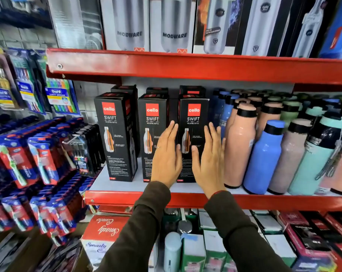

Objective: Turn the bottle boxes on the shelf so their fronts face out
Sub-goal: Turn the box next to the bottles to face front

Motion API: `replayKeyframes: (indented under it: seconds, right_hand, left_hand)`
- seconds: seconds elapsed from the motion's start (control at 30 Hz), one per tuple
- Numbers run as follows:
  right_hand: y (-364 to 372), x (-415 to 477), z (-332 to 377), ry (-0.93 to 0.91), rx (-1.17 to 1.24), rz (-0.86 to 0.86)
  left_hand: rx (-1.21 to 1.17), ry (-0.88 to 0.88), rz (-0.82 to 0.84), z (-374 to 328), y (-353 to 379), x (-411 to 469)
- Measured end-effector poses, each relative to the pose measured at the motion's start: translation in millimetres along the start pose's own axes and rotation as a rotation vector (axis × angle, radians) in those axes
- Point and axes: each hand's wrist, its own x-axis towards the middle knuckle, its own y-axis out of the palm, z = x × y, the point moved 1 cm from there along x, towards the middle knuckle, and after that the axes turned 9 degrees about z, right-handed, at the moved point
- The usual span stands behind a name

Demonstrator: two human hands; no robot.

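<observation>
Three black Cello Swift bottle boxes stand in a front row on the red shelf (264, 201), printed fronts facing me: a left box (117, 138), a middle box (151, 122) and a right box (193, 122). More black boxes stand behind them. My left hand (167, 154) is flat and open at the right box's left edge, partly covering the middle box. My right hand (210, 156) is flat and open at that box's right edge. Neither hand is closed around the box; whether the palms touch it is unclear.
Loose pink bottles (238, 146), blue bottles (264, 156) and mint bottles (315, 158) crowd the shelf right of the boxes. Toothbrush packs (38, 160) hang at the left. Steel-bottle boxes (174, 24) fill the shelf above; cartons (101, 232) sit below.
</observation>
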Motion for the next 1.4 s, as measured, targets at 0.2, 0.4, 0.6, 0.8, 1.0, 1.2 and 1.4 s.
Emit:
replayKeyframes:
  seconds: [0.2,0.4,0.6,0.8,1.0,1.2,1.4]
  right_hand:
    - [22.9,-6.9,-27.2,0.35,0.394,0.177]
    - [34.6,-8.9,-48.7,0.466,0.504,0.255]
    - [37.3,-9.4,-53.5,0.473,0.52,0.193]
    - [32.7,-8.1,-52.8,0.474,0.596,0.202]
    - [22.3,-2.3,-50.2,0.429,0.564,0.243]
    - [20.9,-1.1,-55.4,0.448,0.54,0.187]
    - [13.7,1.8,-71.1,0.473,0.594,0.245]
  left_hand:
    - [-0.238,-0.298,0.115,2.7,31.7,-15.5]
    - [-0.344,-0.523,0.141,13.5,55.9,-16.4]
    - [-0.353,-0.625,0.086,23.9,60.1,-15.6]
    - [-0.443,-0.619,0.03,17.8,52.6,-14.6]
    - [-0.696,-0.696,-0.14,7.6,52.1,-18.5]
    - [-0.673,-0.64,-0.176,-3.4,51.9,-22.7]
    - [-0.477,-0.569,-0.105,0.8,49.7,-17.9]
